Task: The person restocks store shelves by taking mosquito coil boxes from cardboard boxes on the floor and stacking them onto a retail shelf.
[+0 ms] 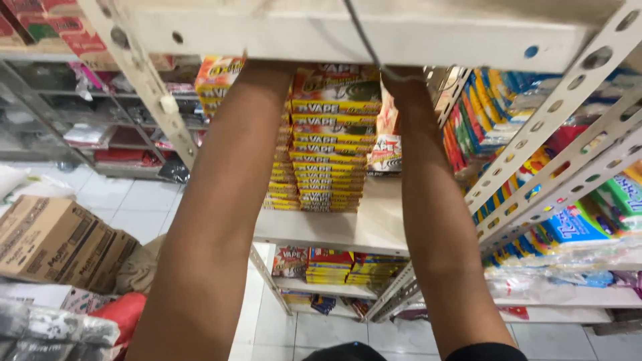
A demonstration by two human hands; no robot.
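Cardboard boxes (57, 244), brown and stacked on a white tiled floor (127, 200), sit far out beyond the left forearm, low in the view, with grey wrapped bundles (47, 331) and something red (117, 314) beside them. Above those, behind a slanted white perforated steel upright (144, 87), dim shelves hold bagged goods. Two bare forearms reach up and away from the camera. The left forearm (221, 214) rises steeply and passes out of sight behind the pale underside of an upper shelf board (348, 30), so the left hand is hidden and I cannot tell whether it grips anything. Between the two arms stands a tall stack of flat yellow and red boxes (331, 144), resting on a white shelf (334, 230); a second, thinner pile leans against it on the side of the left arm. The right forearm (435, 220) also vanishes behind the board, near a thin dark cord (364, 40); that hand's grip is likewise hidden. The arms are well apart. Below the shelf, shorter piles of similar boxes (331, 267) lie on a lower tier. Beyond the right arm, angled perforated rails (555, 144) cross rows of bright blue, yellow and green packets (575, 224)
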